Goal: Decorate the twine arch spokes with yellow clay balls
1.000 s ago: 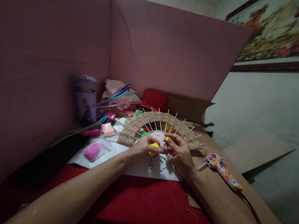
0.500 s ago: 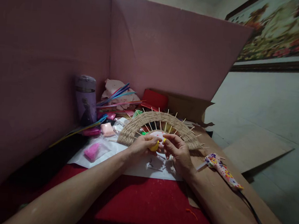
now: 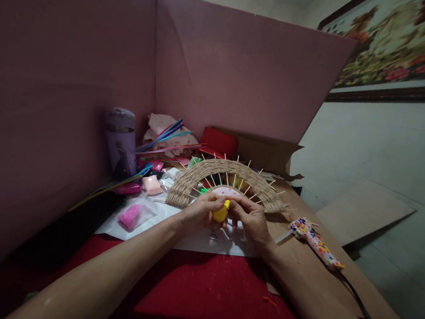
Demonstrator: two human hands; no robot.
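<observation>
My left hand is closed around a smooth, rounded lump of yellow modelling clay, with the thumb on top. A small knob stands at the lump's upper right. My right hand pinches at that knob, thumb and forefinger together, so its fingertips partly cover the clay there. Just behind both hands stands a woven twine arch with thin wooden sticks radiating through it. A pale fabric half-round with red dots sits at its centre, its lower part hidden by my fingers.
A glue gun in flowered fabric lies on cardboard at the right, its cord trailing frontward. Left of the arch are bagged pink clay, a purple tumbler and coloured pipe cleaners. White paper lies under my hands on red cloth.
My right hand has brought a small yellow bit from slightly apart to against the lump in my left hand. The lump now shows more fully. The view has shifted very slightly.
</observation>
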